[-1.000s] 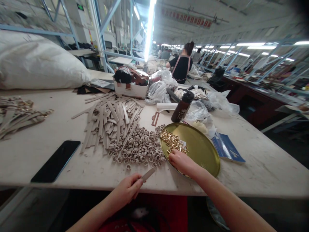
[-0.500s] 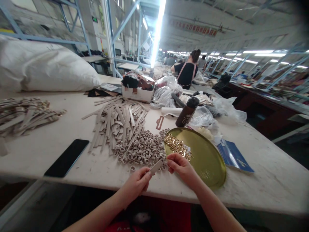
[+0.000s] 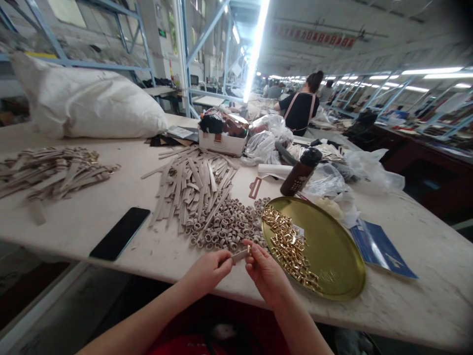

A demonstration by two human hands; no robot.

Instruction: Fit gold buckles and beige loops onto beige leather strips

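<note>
Head view: just above the near edge of the worktop, the left hand pinches a flat, plain greyish-beige strip between thumb and fingers. At its far end the right hand pinches a small, shiny gold fitting; I can't tell whether it's around the strip. Right of the hands, near that edge, a gold-green tray carries heaped gold pieces and an embossed mark I can't read. Grey-beige loops lie beyond the hands, then a pile of strips. The dark bottle bears pale print, too small to read. Far back hangs a banner with red characters; I make out 日 repeated.
</note>
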